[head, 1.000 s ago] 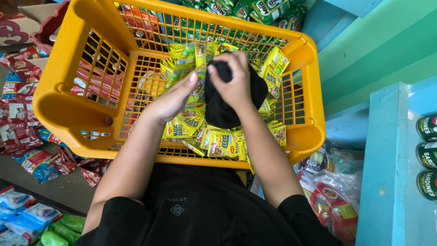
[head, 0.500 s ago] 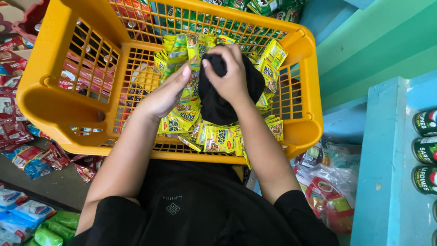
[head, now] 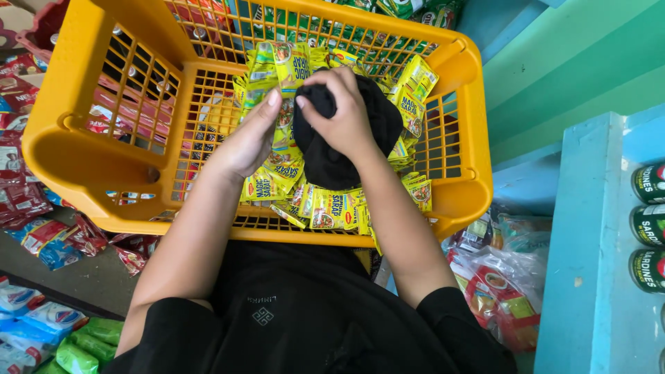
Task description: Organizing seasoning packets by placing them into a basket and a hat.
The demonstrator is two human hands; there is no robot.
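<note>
Yellow sachets under black cloth, orange basket.

Baskets: we count one yellow basket, the landmark for the rest.
Hands: we see two inside the basket, the left hand and the right hand.
Black cloths: one black cloth in the basket.
Yellow sachets: we cannot count the yellow sachets in the basket; many overlap.
Cans: three cans right of the basket, on the blue shelf.
</note>
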